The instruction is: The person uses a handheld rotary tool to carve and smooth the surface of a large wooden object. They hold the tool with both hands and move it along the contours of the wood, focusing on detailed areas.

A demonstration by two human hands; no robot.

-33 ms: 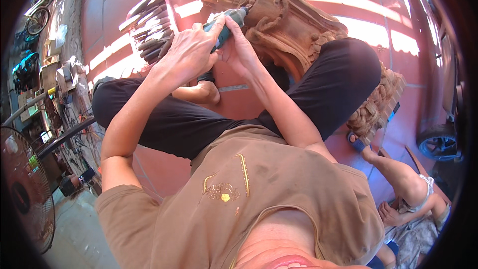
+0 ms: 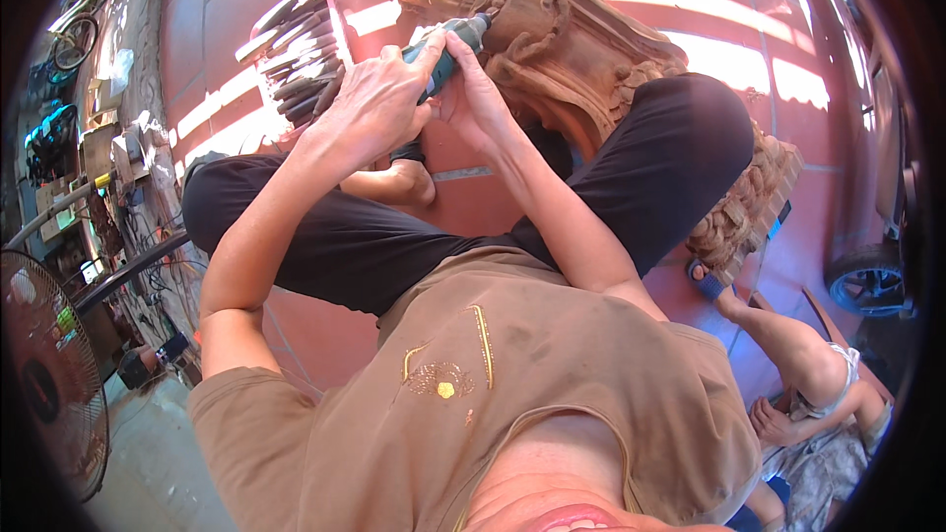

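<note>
Both my hands are wrapped round a green handheld power tool, like a rotary tool. My left hand grips it from the left, with fingers over its body. My right hand closes on it from the right, thumb along the top. The tool's dark tip meets the carved scrolls of a brown wooden carving, just beyond my hands. That carving lies on the floor, leaning close to my right knee. The exact point of contact is too small to make out.
A tray of dark rod-like hand tools lies left of my hands. Another carved wooden piece is beyond my right thigh, near a seated co-worker's leg. A fan stands at lower left. A wheel shows at the right.
</note>
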